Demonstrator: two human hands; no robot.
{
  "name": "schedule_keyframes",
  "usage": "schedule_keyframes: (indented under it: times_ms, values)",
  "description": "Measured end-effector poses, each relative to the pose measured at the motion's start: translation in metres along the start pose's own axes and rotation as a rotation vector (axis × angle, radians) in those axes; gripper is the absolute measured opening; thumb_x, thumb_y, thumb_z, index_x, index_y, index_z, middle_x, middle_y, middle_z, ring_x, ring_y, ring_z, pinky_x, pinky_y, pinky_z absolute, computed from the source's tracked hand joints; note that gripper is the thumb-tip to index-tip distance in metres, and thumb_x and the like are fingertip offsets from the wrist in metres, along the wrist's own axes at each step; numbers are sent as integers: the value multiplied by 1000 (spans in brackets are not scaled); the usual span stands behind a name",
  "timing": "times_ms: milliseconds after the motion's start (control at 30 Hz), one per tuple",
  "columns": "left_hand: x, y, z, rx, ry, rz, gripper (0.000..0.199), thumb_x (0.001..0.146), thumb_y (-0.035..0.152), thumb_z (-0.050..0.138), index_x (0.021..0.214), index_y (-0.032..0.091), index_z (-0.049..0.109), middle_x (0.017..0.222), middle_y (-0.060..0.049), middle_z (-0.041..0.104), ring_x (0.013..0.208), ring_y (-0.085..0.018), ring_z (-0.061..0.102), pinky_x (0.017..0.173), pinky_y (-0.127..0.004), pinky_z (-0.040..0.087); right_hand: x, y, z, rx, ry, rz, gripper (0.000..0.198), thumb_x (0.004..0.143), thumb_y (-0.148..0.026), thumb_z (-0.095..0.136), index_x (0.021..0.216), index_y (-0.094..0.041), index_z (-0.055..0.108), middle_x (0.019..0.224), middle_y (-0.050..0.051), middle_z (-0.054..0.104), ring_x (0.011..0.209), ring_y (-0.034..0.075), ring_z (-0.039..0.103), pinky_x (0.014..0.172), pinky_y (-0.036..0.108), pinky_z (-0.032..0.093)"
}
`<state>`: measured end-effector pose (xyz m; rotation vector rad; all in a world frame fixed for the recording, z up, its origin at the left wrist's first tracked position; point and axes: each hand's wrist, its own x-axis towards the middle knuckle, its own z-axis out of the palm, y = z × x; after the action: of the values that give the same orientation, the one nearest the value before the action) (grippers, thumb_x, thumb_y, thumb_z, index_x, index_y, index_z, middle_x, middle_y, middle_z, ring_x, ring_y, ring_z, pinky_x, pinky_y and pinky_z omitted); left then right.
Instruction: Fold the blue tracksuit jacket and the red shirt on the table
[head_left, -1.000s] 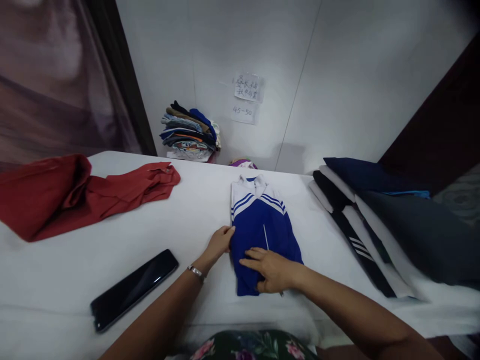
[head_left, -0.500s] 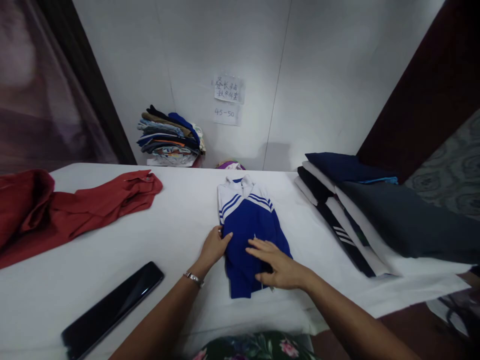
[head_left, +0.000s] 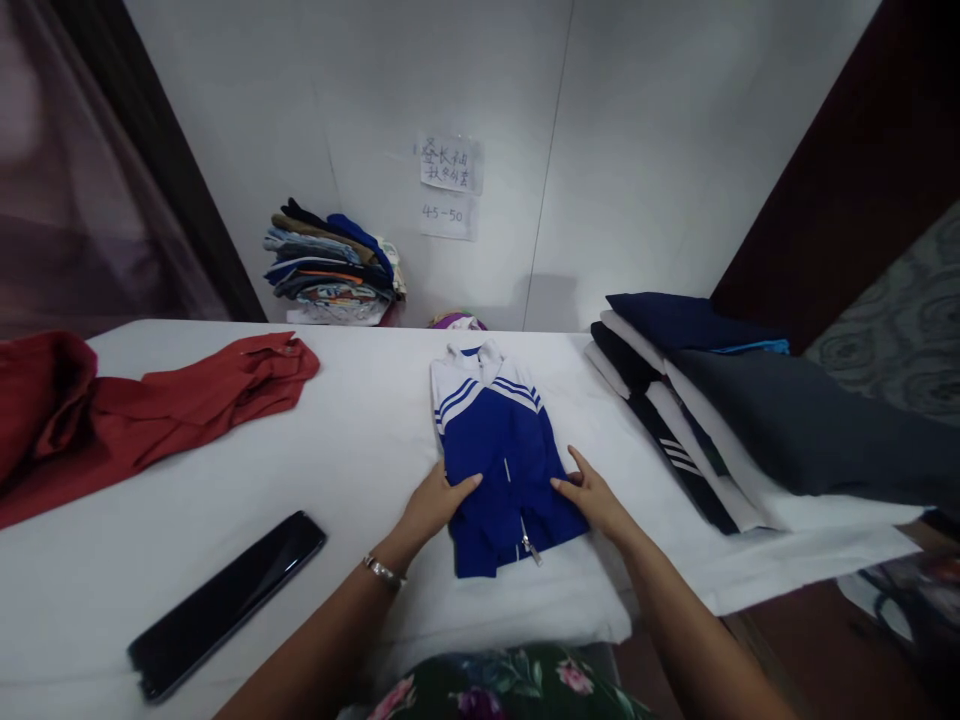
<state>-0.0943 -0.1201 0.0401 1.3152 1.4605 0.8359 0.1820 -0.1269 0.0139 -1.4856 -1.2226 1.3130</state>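
A blue and white zip jacket (head_left: 495,440) lies folded into a narrow shape on the white-covered table, collar toward the far edge. Its hem and the dangling metal zipper pull (head_left: 531,548) face me. At the jacket's left edge, my left hand (head_left: 435,508) is closed on the cloth, thumb on top and fingers partly hidden at the side. My right hand (head_left: 596,498) is at the opposite edge, its thumb touching the blue fabric and its index finger stretched out apart from it.
A red garment (head_left: 202,400) is spread at the left, with a black phone (head_left: 229,605) nearer me. Folded dark and light clothes (head_left: 750,420) are piled at the right. Another clothes stack (head_left: 334,260) stands beyond the far edge, against a wall with handwritten paper signs (head_left: 450,185).
My right hand has moved from above the middle of the jacket to its right edge, uncovering the zipper pull. The left hand stays at the left edge. The view has shifted slightly.
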Motion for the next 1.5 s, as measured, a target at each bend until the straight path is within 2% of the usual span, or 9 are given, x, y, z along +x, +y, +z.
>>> schedule_keyframes:
  times_ms: [167,333,400,500,633,733,833,1233,1500]
  values:
    - [0,6,-2,-223,75,22,59,66,24,73,121,13,54,117,-13,68,102,-25,66,88,-36,53,-13,-14,23,286,-147,35,120,62,-42,84,154,-21,10,105,7,71,91,25,69,87,43,55]
    - [-15,12,-55,-224,93,-13,63,60,23,71,119,14,53,110,-11,70,93,-25,68,81,-35,56,-46,-5,68,348,-267,-67,119,60,-40,86,154,-27,13,138,9,54,116,25,60,98,41,50]
    - [-22,5,-77,-109,104,-45,63,57,26,71,116,15,54,105,-10,71,91,-26,69,79,-36,56,-59,0,81,249,-395,-34,121,63,-40,85,154,-27,7,130,10,59,101,23,66,84,38,57]
    - [-32,-10,-95,-31,104,-124,67,55,30,73,117,16,54,105,-9,72,94,-27,69,78,-35,57,-55,0,77,25,-532,60,107,72,-43,76,154,-23,12,86,2,70,62,17,66,54,30,55]
    - [-41,-19,-97,-63,108,-203,78,60,46,75,127,16,50,116,-13,69,99,-27,69,81,-33,57,8,-22,38,-245,-249,-127,61,81,-45,63,133,-14,55,68,0,65,58,16,63,52,26,51]
    - [-45,-22,-97,-62,114,-236,81,67,59,69,132,15,49,122,-15,66,104,-27,67,86,-34,56,78,-47,10,-499,64,-164,46,85,-36,56,126,-16,60,91,5,71,81,18,67,68,29,55]
    - [-50,-28,-98,-11,133,-263,86,69,63,66,136,16,45,122,-15,66,104,-28,67,87,-34,55,139,-67,0,-586,172,-154,45,87,-31,55,127,-13,60,122,10,65,112,22,60,94,31,48]
    - [-70,-29,-81,107,197,-177,85,64,65,67,135,23,47,126,-6,66,114,-30,62,96,-34,49,247,-104,49,-785,167,-10,78,81,-52,65,140,-6,43,141,22,48,131,31,45,102,33,39]
    - [-72,-36,-69,169,170,23,73,66,29,68,136,35,50,139,3,55,130,-28,48,110,-36,35,256,-98,49,-838,176,26,31,73,-25,71,101,-12,70,114,16,67,110,28,62,84,31,46]
